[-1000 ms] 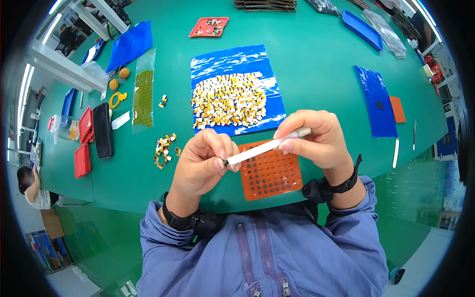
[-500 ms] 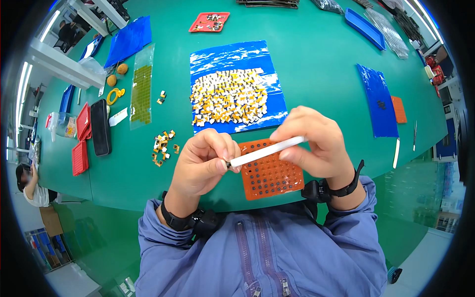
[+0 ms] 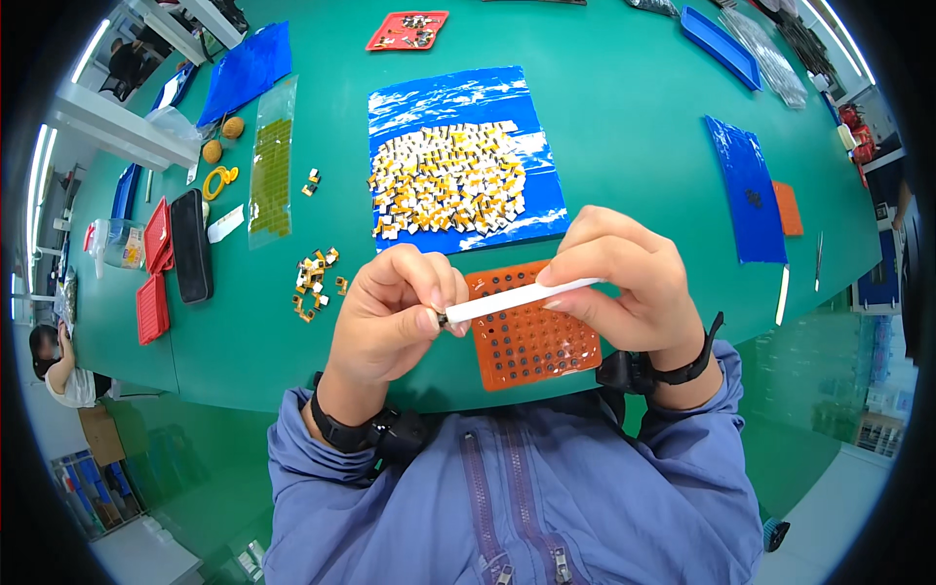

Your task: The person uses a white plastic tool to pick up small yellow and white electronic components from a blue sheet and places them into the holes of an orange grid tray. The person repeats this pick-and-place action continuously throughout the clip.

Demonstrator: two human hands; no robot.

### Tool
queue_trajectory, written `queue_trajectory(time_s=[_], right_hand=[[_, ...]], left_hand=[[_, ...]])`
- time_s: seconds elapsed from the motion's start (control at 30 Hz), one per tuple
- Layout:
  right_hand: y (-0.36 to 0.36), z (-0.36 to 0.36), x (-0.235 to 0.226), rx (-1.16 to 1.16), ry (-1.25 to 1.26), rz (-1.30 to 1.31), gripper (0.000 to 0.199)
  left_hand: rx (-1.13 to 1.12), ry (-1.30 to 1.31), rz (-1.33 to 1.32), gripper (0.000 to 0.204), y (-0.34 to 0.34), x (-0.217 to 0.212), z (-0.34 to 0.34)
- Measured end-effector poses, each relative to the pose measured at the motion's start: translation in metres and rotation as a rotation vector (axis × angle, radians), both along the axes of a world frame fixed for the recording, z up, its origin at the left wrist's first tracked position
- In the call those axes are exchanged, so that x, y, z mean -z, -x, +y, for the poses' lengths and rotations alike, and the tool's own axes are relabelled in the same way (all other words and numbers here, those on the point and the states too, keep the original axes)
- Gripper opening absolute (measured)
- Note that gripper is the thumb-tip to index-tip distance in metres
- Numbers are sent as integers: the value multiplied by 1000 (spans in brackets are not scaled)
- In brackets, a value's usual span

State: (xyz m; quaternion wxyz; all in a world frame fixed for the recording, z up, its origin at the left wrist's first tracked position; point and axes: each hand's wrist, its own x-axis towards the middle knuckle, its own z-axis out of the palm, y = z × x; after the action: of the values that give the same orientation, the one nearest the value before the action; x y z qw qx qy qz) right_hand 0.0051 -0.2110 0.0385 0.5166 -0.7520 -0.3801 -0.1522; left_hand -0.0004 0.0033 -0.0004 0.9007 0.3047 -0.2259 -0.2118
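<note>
The green surface point(image 3: 624, 146) runs out of view at top and sides. One blue sheet point(image 3: 458, 107) carries a heap of small yellow-white parts point(image 3: 448, 180), too many to count. One orange perforated tray point(image 3: 531, 336) lies partly hidden behind both hands. The right hand point(image 3: 624, 292) grasps one white stick point(image 3: 517, 297); the left hand point(image 3: 395, 317) pinches its tip, where something tiny is unclear.

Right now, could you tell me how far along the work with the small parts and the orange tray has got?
Many holes of the orange perforated tray look dark, though I cannot tell whether they are filled. In hand: the right hand holds a white stick, whose tip the left hand pinches. Left: a large pile of small parts on the blue sheet, plus a loose cluster.
</note>
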Motion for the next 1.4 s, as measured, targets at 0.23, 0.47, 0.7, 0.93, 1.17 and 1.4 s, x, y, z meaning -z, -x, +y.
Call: queue_trajectory(time_s=[0.23,0.47,0.7,0.93,1.17,1.4], right_hand=[[1,-6,-2,-12,80,25,18],[0,-1,0,-10,24,28,10],[1,-8,-5,-100,105,206,6],[3,-5,-4,38,130,331,6],[-9,-6,-8,28,-87,63,7],[-3,4,-5,131,26,-72,21]], left_hand=[[9,-17,3,10,-1,-1,0],[10,12,26,10,0,-1,0],[19,-59,-41,10,-1,2,1],[-230,-220,-44,8,-1,-3,-3],[-551,-561,-158,6,-7,-9,26],[-780,-1662,-762,5,-4,-30,90]])
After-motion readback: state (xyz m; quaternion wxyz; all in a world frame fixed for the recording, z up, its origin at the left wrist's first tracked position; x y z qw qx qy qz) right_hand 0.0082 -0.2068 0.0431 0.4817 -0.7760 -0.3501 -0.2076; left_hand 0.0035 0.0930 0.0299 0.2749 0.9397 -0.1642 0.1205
